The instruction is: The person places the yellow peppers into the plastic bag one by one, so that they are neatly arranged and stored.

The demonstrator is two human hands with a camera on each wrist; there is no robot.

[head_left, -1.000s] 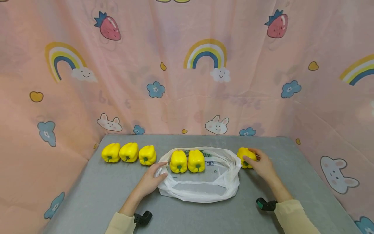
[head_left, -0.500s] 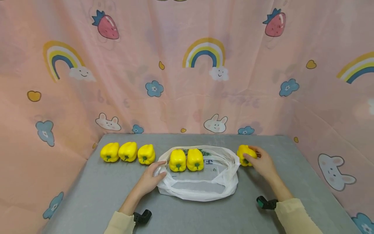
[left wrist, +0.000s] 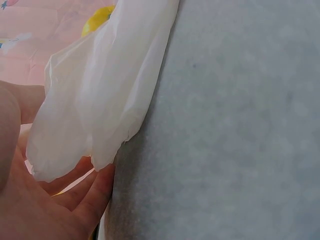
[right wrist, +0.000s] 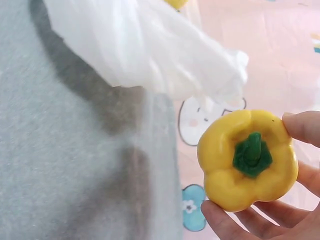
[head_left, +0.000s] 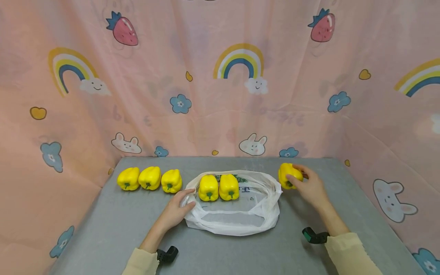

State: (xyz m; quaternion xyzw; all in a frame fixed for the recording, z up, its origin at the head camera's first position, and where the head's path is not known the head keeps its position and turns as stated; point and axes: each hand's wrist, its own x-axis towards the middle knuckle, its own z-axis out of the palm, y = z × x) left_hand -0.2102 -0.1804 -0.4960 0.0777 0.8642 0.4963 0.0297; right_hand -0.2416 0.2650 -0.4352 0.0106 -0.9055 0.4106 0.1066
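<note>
One pepper's (head_left: 285, 175) axis points toward the person (head_left: 350, 254), stem (right wrist: 254, 152) nearest; right hand (head_left: 311, 188) grips it, left hand (head_left: 175, 211) a bag (head_left: 235, 229).

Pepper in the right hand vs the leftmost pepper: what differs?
Contact: the held pepper is in the grip of the right hand; the leftmost pepper is untouched.
Height: the held pepper appears clear of the table; the leftmost pepper rests on it.
Place: the held pepper is right of the white bag, the leftmost pepper left of it.
Shared: both are yellow with green stems.
</note>
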